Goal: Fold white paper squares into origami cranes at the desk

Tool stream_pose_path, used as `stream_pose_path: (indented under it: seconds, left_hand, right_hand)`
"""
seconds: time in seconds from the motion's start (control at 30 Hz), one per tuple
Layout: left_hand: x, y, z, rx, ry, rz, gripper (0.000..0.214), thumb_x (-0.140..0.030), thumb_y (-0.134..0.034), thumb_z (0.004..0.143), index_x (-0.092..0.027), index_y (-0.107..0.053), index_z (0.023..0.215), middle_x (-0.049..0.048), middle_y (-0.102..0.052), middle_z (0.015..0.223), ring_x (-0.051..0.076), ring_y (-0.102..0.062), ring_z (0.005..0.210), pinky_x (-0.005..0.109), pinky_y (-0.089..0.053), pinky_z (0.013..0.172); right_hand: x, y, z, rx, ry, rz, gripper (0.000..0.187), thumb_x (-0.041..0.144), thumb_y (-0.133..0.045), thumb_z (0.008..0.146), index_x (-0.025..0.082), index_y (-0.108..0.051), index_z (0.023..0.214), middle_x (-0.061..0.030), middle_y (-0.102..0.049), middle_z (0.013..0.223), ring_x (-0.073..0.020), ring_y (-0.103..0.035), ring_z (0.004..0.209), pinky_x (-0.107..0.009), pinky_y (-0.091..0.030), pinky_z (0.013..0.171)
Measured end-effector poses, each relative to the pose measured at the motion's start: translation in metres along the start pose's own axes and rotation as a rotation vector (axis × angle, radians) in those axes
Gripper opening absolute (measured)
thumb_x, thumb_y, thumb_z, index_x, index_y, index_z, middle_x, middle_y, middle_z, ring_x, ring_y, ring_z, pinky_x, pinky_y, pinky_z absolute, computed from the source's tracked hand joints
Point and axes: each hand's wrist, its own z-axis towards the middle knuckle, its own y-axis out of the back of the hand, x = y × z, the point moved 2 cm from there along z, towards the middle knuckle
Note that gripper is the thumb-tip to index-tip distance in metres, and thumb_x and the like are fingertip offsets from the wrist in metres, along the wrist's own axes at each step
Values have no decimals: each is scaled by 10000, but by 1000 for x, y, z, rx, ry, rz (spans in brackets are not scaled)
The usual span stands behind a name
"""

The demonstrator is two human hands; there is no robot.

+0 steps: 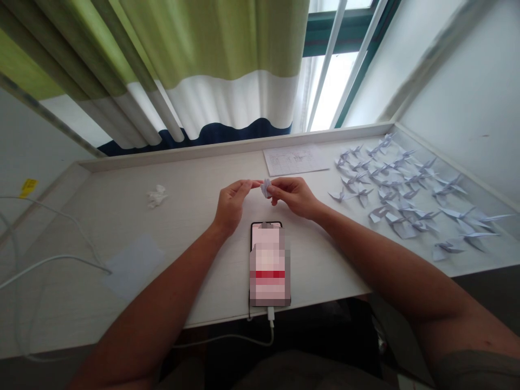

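Paper cranes (388,195) sit in a big bunch on the right of the white desk (195,179), and they look all done. One small folded paper (266,188) is up between the hands, past the top of the phone (270,265). It shows no wide wings yet, so it looks only partly made. The right hand (296,195) pinches it. The left hand (230,205) reaches its edge; I cannot tell if those fingers squeeze.

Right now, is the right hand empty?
No, the right hand pinches a small piece of paper in its fingertips, beyond the phone.
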Motion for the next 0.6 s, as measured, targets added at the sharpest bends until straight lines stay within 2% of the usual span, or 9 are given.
stream_pose_path:
  seconds: [0.2,0.4,0.6]
  left_hand:
    - [10,3,1,-9,-93,128,201,-409,-820,884,-219,-818,948,81,-840,1106,269,-767,1103,487,-545,1090]
    - [7,6,0,-21,-236,300,137,-338,-800,917,-221,-807,988,64,-837,1068,243,-777,1058,432,-576,1040]
    - [0,8,-1,-6,-491,505,81,-288,-724,991,-232,-777,1016,62,-824,1087,225,-771,1047,406,-593,990]
  right_hand:
    - [0,-1,1,7,-25,3,459,628,-808,882,171,-802,925,-38,-758,842,-131,-658,680,-283,-586,651]
    - [-2,-1,2,17,-31,8,477,639,-800,884,163,-802,923,-45,-757,847,-128,-653,672,-281,-578,650]
    - [-3,-2,0,17,-30,7,466,630,-800,888,164,-795,910,-39,-749,839,-124,-652,665,-279,-568,649]
